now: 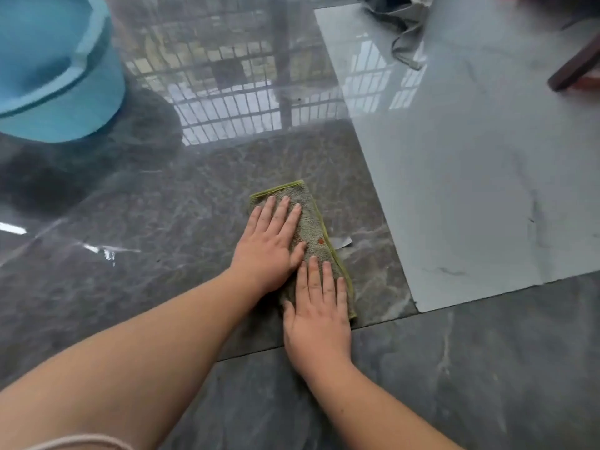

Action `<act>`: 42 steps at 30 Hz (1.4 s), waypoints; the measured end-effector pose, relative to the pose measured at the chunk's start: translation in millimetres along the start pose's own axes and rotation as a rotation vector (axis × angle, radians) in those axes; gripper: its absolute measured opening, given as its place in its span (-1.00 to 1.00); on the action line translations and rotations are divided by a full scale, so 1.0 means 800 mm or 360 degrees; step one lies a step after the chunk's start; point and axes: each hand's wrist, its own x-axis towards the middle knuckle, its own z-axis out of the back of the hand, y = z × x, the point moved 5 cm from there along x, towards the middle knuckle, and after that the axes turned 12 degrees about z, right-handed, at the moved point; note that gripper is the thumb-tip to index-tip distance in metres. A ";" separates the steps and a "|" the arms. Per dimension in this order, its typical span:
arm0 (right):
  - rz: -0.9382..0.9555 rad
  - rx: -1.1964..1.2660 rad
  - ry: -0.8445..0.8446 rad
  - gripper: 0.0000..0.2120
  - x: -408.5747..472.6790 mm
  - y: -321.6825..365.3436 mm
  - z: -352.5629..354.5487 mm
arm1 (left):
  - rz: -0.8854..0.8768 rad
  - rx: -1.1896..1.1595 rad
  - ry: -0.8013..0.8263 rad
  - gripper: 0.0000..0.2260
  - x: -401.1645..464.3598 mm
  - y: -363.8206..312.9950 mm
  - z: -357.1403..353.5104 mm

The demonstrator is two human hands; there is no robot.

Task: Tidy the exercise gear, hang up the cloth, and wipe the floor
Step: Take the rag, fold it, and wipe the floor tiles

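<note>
A folded grey-green cloth with a yellow-green hem lies flat on the dark glossy marble floor. My left hand presses flat on the cloth's far half, fingers spread. My right hand presses flat on its near half, just behind the left thumb. Neither hand grips the cloth; both palms rest on top. A small orange spot shows on the cloth beside my left hand.
A blue plastic bucket stands at the far left. A pale grey tile area lies to the right. Crumpled grey fabric lies at the top, and a dark wooden furniture leg sits at the far right.
</note>
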 end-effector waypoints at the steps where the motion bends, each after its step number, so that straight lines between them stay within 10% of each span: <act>1: 0.0070 0.0001 0.0027 -0.35 0.001 0.024 -0.008 | 0.0070 -0.0015 0.0008 -0.35 -0.014 0.030 -0.004; 13: 0.1101 -0.0057 0.0319 -0.36 -0.055 0.235 -0.080 | 0.1146 -0.0200 0.0068 -0.34 -0.248 0.272 -0.069; 28: 0.1747 -0.0233 0.0701 -0.38 -0.175 0.228 -0.094 | 0.1969 -0.0505 0.0086 -0.38 -0.442 0.210 -0.108; 34: 0.1605 -0.0206 0.0595 -0.38 -0.171 0.212 -0.095 | 0.1820 -0.0488 0.0039 -0.39 -0.419 0.205 -0.109; 42: 0.0807 -0.0258 0.0304 -0.36 -0.156 0.050 -0.040 | 0.0959 -0.0393 0.0023 -0.41 -0.254 0.051 -0.070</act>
